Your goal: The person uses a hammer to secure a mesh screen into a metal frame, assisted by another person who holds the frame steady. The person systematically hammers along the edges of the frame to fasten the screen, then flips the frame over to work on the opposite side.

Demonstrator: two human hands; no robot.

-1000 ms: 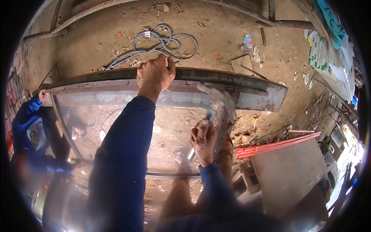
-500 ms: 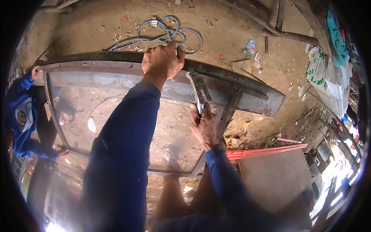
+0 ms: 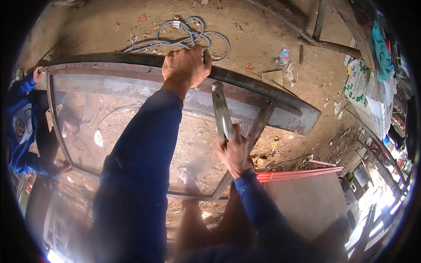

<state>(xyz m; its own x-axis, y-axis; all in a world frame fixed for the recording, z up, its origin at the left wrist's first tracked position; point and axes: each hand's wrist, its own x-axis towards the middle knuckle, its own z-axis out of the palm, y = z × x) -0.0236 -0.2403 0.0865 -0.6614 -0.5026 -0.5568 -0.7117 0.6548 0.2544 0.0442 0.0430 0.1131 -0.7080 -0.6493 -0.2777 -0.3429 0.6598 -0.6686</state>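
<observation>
A brown-framed mesh panel [image 3: 193,144] stands in front of me, its upper rail against a long dark beam [image 3: 245,87]. My left hand [image 3: 186,68] is closed over the upper edge of the beam, its fingertips hidden on the far side. In my right hand [image 3: 234,155] is a long, shiny metal tool [image 3: 222,111], whose exact kind I cannot make out. The tool points up and away, its far end in front of the panel's upper rail. Whether it touches the rail I cannot tell.
At the left, a co-worker in a blue top [image 3: 22,127] has hands on the panel's far end. A grey cable [image 3: 193,33] lies coiled on the dirt floor beyond the beam. Red pipes [image 3: 302,174] and a flat board [image 3: 307,204] lie at the right.
The tool in my right hand has turned, and its long shiny side now shows. My left hand keeps its grip on the beam.
</observation>
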